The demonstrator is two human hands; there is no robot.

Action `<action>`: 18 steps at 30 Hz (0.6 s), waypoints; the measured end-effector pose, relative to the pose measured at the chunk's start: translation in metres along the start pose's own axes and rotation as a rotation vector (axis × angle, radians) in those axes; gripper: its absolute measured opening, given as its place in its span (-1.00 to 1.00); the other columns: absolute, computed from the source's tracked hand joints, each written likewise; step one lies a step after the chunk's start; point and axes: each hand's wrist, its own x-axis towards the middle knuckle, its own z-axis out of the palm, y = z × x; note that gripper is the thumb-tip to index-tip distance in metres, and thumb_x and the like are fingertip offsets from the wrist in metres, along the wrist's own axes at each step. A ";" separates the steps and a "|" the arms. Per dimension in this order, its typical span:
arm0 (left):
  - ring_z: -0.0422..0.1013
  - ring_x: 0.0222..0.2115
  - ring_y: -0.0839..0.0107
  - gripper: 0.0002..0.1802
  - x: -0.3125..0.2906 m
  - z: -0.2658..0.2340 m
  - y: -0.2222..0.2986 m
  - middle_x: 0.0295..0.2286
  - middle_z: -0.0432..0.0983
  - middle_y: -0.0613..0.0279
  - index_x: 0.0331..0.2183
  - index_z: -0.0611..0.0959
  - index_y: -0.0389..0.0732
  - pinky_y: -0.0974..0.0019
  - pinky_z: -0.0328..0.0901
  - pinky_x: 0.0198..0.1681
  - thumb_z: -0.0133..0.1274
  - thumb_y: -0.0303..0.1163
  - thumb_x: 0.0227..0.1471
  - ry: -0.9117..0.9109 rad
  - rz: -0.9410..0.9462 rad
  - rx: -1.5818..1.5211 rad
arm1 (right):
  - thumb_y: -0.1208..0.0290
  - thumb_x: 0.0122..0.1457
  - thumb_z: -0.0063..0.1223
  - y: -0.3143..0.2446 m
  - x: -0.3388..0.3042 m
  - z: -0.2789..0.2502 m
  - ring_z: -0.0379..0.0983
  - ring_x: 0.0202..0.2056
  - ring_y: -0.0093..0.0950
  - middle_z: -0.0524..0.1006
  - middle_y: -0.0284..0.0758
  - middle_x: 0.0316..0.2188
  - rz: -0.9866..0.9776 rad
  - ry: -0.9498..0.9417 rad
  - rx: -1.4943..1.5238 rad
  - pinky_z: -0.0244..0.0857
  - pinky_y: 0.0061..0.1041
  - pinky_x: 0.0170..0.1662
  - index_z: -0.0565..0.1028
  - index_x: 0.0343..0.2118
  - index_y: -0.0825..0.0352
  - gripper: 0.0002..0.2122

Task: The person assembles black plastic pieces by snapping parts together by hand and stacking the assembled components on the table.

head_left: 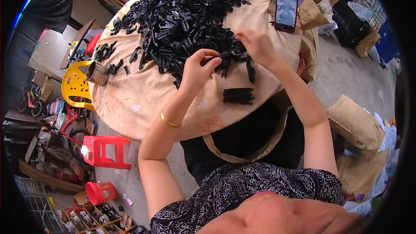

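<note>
A big heap of slim black plastic pieces (173, 26), shaped like clips, covers much of the round cloth-covered table (130, 108). At the heap's near edge my left hand (200, 67) is closed, thumb and index finger pinching a black plastic piece (224, 57). My right hand (256, 47) is raised just right of it, its fingertips pressed together over the heap's right edge. Whatever those fingertips hold is too small to make out. A loose black piece (251, 70) lies below my right hand. Nearer me, several similar pieces sit side by side in a neat stack (238, 95).
A phone (286, 9) stands upright at the table's right edge, before a metal cup (272, 3). Another metal cup (97, 73) stands at the left edge. A yellow chair (77, 84) and red stool (108, 151) are left; paper sacks (355, 123) lie right.
</note>
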 end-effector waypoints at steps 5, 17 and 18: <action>0.33 -0.56 0.65 -0.71 -0.001 0.002 -0.004 -0.51 0.46 0.34 -0.20 0.53 -0.36 0.58 0.23 -0.49 0.06 -0.46 -0.02 -0.013 -0.097 -0.094 | 0.45 0.09 0.00 -0.029 0.001 -0.008 0.47 -0.48 -0.38 0.51 -0.23 -0.53 0.139 0.063 0.356 0.31 -0.50 -0.42 0.46 -0.41 0.40 -0.89; 0.34 -0.54 0.62 -0.67 -0.009 0.007 0.002 -0.48 0.49 0.29 -0.16 0.52 -0.38 0.54 0.28 -0.46 0.06 -0.54 -0.04 -0.057 0.054 -0.098 | 0.47 0.04 0.06 -0.061 -0.016 -0.002 0.39 -0.42 -0.38 0.42 -0.24 -0.42 -0.034 0.020 0.319 0.28 -0.50 -0.39 0.44 -0.40 0.41 -0.87; 0.33 -0.55 0.63 -0.68 -0.009 0.008 0.002 -0.48 0.49 0.30 -0.18 0.53 -0.39 0.54 0.28 -0.47 0.07 -0.56 -0.06 -0.024 0.109 -0.046 | 0.40 0.01 0.11 -0.064 -0.015 -0.007 0.41 -0.42 -0.35 0.43 -0.21 -0.43 0.022 0.027 0.263 0.30 -0.46 -0.39 0.45 -0.39 0.42 -0.82</action>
